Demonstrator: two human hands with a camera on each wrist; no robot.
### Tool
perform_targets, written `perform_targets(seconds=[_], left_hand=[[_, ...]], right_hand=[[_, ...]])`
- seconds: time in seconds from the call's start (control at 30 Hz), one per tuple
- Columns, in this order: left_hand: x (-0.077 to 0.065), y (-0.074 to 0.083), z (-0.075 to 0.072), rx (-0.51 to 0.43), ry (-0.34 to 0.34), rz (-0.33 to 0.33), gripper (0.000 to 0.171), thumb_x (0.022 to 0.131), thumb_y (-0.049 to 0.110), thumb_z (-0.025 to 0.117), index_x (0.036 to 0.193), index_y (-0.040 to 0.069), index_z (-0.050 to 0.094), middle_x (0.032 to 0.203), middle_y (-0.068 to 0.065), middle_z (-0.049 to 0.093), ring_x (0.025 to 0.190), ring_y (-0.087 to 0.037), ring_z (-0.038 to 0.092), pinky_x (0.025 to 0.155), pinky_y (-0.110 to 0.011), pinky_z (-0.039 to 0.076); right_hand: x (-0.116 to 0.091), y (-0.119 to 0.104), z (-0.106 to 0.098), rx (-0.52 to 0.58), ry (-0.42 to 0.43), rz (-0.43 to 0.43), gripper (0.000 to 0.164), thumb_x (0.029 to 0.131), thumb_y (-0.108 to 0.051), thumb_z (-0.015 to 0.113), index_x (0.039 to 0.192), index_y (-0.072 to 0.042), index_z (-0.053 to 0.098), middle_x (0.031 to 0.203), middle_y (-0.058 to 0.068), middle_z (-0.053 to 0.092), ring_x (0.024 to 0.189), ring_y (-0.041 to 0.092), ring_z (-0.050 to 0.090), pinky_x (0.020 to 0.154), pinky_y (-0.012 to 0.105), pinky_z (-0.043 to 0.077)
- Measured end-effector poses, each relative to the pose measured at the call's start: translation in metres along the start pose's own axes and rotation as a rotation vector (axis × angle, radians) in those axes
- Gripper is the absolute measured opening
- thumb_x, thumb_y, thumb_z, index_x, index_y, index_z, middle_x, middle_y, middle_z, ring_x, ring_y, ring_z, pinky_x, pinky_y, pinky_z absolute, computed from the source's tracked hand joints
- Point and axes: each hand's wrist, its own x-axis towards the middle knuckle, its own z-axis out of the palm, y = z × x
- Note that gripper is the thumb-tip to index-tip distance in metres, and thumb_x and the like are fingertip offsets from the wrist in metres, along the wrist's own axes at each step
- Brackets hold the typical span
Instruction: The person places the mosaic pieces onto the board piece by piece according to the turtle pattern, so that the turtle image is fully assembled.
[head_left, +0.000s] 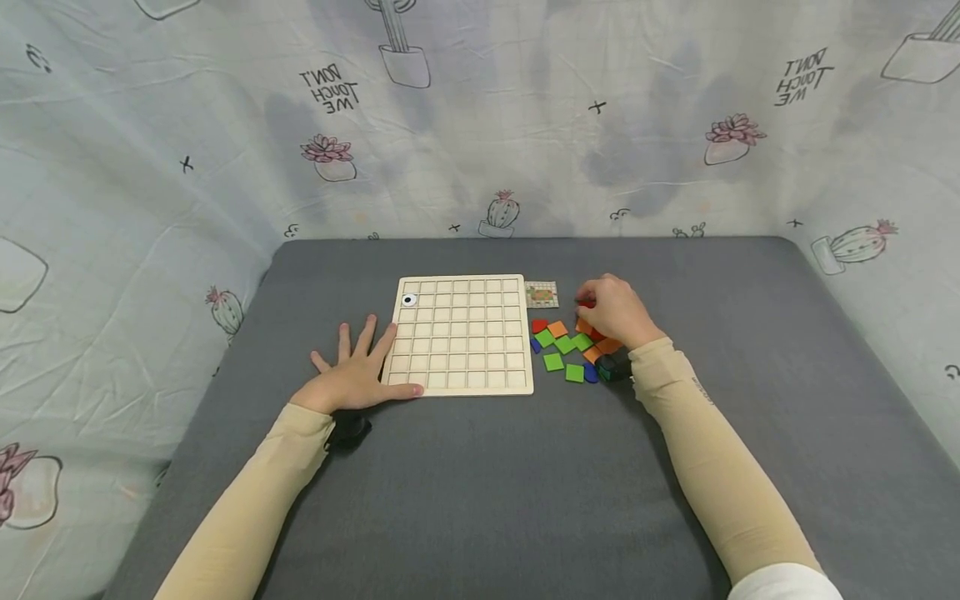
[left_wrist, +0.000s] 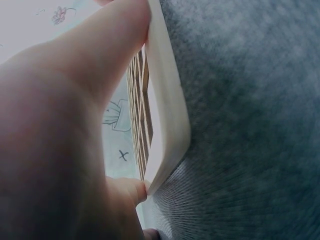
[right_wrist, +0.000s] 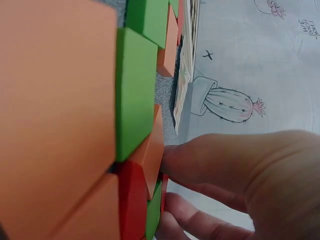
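A pale wooden grid board [head_left: 461, 333] lies on the grey table, with a round white tile bearing a black dot [head_left: 408, 300] in an upper left cell. My left hand [head_left: 348, 375] rests at the board's lower left corner, fingers spread and thumb along the front edge. To the right of the board, my right hand [head_left: 618, 310] is over the far side of a pile of coloured tiles. Its thumb and fingers pinch a red tile [right_wrist: 164, 192], mostly hidden by the fingers. Green tiles [head_left: 574, 372], orange tiles [right_wrist: 55, 100] and blue tiles lie loose nearby.
A small printed pattern card [head_left: 542, 294] lies against the board's upper right edge. Black wrist devices sit under both wrists. Behind the grey table [head_left: 480, 500] hangs a pale curtain [head_left: 480, 108] printed with cacti.
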Motion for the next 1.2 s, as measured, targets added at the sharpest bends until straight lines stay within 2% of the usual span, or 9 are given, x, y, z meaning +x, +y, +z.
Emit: perform_targets(seconds=[0.13,0.53,0.83,1.2], left_hand=[[0.0006,0.001,-0.0011,0.008,0.007,0.012,0.128,0.081,0.088,0.059,0.169,0.019,-0.003,0.173,-0.02,-0.018,0.151,-0.059,-0.025,0.097,-0.093,-0.012],[0.0027,-0.002,0.0007,0.03,0.007,0.005,0.127,0.081,0.089,0.058,0.169,0.021,-0.004,0.173,-0.019,-0.018,0.152,-0.058,-0.025,0.098,-0.094,-0.011],[0.0027,-0.0035,0.0014,0.028,0.005,0.008,0.127,0.082,0.088,0.057,0.169,0.02,-0.004,0.173,-0.019,-0.019,0.152,-0.058,-0.025,0.098,-0.094,-0.011],[0.003,-0.0037,0.0006,0.029,0.007,0.008,0.127,0.081,0.088,0.058,0.169,0.021,-0.004,0.173,-0.019,-0.019,0.152,-0.058,-0.025,0.098,-0.094,-0.011]], right_hand=[[0.0,-0.0014,-0.0026,0.011,-0.026,-0.001,0.024,0.099,-0.008,0.068,0.12,0.001,0.073,0.121,0.026,0.062,0.112,0.044,0.059,0.096,0.057,0.052],[0.0019,0.0006,-0.0028,0.038,-0.046,0.0,0.024,0.096,-0.004,0.065,0.118,0.003,0.072,0.122,0.026,0.06,0.112,0.042,0.057,0.096,0.056,0.052],[0.0005,0.002,-0.0014,0.042,-0.036,-0.027,0.016,0.094,-0.004,0.067,0.108,0.001,0.073,0.113,0.022,0.061,0.102,0.038,0.058,0.088,0.052,0.053],[0.0014,-0.0006,-0.0026,0.035,-0.003,-0.092,0.013,0.093,-0.004,0.068,0.103,0.001,0.073,0.104,0.02,0.06,0.094,0.035,0.056,0.083,0.049,0.052]])
